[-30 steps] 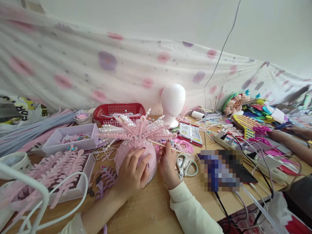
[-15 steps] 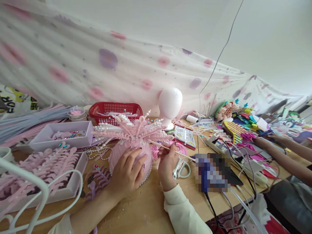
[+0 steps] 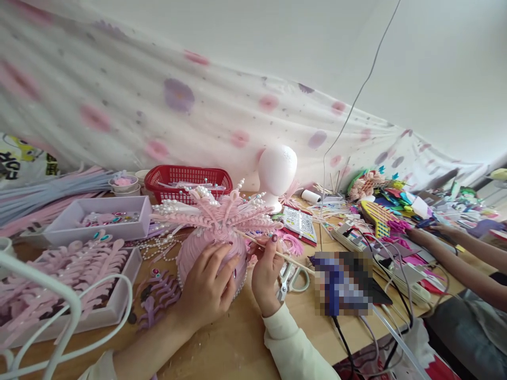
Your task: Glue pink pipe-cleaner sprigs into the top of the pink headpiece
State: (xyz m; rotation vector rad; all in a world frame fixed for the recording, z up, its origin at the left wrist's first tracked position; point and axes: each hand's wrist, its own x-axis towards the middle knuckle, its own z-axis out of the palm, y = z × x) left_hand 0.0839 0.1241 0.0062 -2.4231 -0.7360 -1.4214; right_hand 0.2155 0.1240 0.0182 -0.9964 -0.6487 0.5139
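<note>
A pink headpiece (image 3: 222,221) stands on the table before me, its rounded base edged with pearls and its top spreading into pink fuzzy wings with beads. My left hand (image 3: 214,277) is curved over the near side of the base, fingers pressed against it. Just to the right, my right hand (image 3: 267,274) pinches a thin wooden stick (image 3: 293,262), whose far end touches or nearly touches the headpiece below the wings. White-handled scissors (image 3: 299,279) lie beside my right hand, partly hidden by it.
Left are a tray of pink fuzzy pieces (image 3: 87,264), a gem box (image 3: 63,227) and a white tube frame (image 3: 65,301). Behind stand a red basket (image 3: 190,174) and a white foam head (image 3: 277,169). A power strip (image 3: 407,285) with cables and another person's arms (image 3: 447,258) are right.
My right hand has shifted slightly left, and the stick's tip has moved left along the headpiece. My left hand stays on the base. The camera view has shifted a little.
</note>
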